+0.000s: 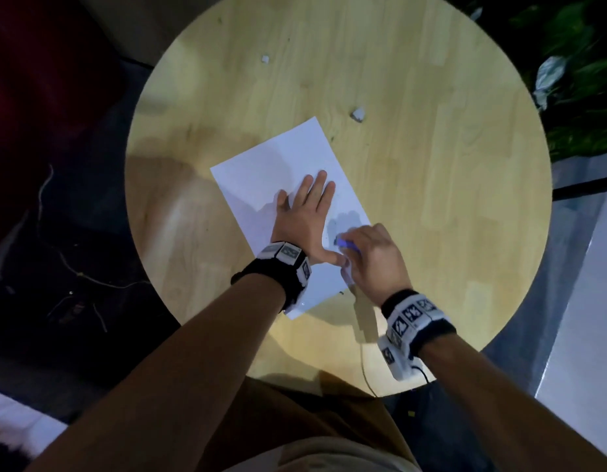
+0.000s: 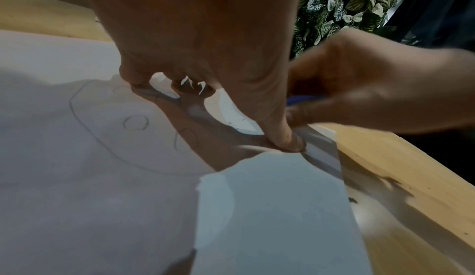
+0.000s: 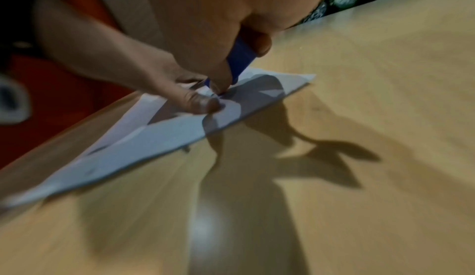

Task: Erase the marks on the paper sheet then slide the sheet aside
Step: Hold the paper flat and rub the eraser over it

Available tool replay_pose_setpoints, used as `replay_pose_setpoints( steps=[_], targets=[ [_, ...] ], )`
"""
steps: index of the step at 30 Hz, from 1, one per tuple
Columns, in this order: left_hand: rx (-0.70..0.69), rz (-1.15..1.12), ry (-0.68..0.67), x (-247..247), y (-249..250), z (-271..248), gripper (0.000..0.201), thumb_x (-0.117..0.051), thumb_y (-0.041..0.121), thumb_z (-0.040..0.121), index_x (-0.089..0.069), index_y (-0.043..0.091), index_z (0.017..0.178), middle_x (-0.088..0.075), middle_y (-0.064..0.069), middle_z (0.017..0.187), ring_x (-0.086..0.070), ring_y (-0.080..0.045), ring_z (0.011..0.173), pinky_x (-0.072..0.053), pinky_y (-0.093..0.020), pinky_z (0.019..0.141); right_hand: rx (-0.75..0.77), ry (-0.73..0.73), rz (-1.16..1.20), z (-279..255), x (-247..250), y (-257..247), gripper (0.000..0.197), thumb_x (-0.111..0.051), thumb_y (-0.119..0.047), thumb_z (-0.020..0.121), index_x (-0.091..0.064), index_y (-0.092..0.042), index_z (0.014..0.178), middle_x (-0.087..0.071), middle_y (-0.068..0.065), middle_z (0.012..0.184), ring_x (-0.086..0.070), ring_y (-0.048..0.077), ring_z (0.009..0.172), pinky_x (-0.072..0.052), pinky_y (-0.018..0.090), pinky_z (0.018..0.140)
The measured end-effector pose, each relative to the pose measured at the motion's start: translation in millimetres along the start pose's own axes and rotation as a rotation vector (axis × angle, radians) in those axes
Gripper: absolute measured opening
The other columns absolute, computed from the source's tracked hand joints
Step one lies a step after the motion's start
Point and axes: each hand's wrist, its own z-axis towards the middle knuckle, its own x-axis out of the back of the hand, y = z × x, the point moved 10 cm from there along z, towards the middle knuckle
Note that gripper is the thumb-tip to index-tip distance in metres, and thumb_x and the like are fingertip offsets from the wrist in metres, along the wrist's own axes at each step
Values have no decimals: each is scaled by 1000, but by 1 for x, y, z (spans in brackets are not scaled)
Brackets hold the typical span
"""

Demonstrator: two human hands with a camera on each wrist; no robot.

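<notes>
A white paper sheet (image 1: 261, 172) lies slanted on the round wooden table (image 1: 431, 165). Faint pencil marks (image 2: 136, 122), a curve and small loops, show on it in the left wrist view. My left hand (image 1: 305, 212) lies flat on the sheet with fingers spread and the thumb (image 2: 285, 137) pressing near the right edge. My right hand (image 1: 366, 253) grips a blue eraser (image 3: 241, 56) and holds its tip down on the sheet (image 3: 154, 137) beside the left thumb (image 3: 197, 102). The eraser (image 1: 344, 243) shows only as a blue sliver under the fingers.
Two small crumpled paper scraps (image 1: 358, 114) (image 1: 265, 58) lie on the table beyond the sheet. Leafy plants (image 1: 574, 63) stand past the right rim. A thin cable (image 1: 365, 366) hangs off the near edge. Dark floor surrounds the table on the left.
</notes>
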Motion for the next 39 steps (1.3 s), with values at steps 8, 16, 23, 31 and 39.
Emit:
replay_pose_setpoints(
  steps=[8, 16, 23, 31, 39],
  targets=[
    [-11, 4, 0, 1, -1, 1, 144, -56, 95, 59, 13, 18, 160, 28, 0, 165, 19, -22, 154, -6, -59, 118, -68, 117, -48, 70, 16, 20, 13, -67, -3, 82, -72, -10, 90, -68, 5, 83, -53, 27, 84, -51, 38, 65],
    [6, 38, -21, -1, -1, 2, 146, -59, 93, 60, 16, 17, 159, 29, -1, 164, 20, -22, 153, -8, -62, 119, 42, -55, -25, 22, 0, -3, 18, -64, -9, 79, -71, -14, 94, -67, 1, 88, -47, 21, 83, -48, 34, 66],
    [10, 26, -15, 0, -2, 1, 147, -59, 94, 57, 12, 18, 160, 27, 0, 165, 17, -22, 154, -11, -60, 118, -67, 86, 22, 23, 4, 0, 16, -63, -10, 79, -71, -11, 93, -67, 3, 87, -52, 25, 85, -48, 34, 64],
    [-139, -113, 4, 19, -58, -19, 125, -79, 72, 63, -9, 38, 161, 15, 11, 168, 12, -17, 154, -3, -47, 123, -43, 44, -72, -13, 15, 24, 16, -67, -10, 85, -71, -19, 97, -67, -4, 92, -48, 20, 86, -48, 34, 66],
    [38, -214, 192, -6, -93, -75, 124, -65, 83, 65, -18, 20, 161, 4, -6, 169, 2, -30, 155, -17, -52, 121, -199, 153, 136, 16, 22, 32, 15, -69, -17, 86, -73, -17, 100, -56, -2, 92, -51, 20, 97, -36, 18, 80]
  ],
)
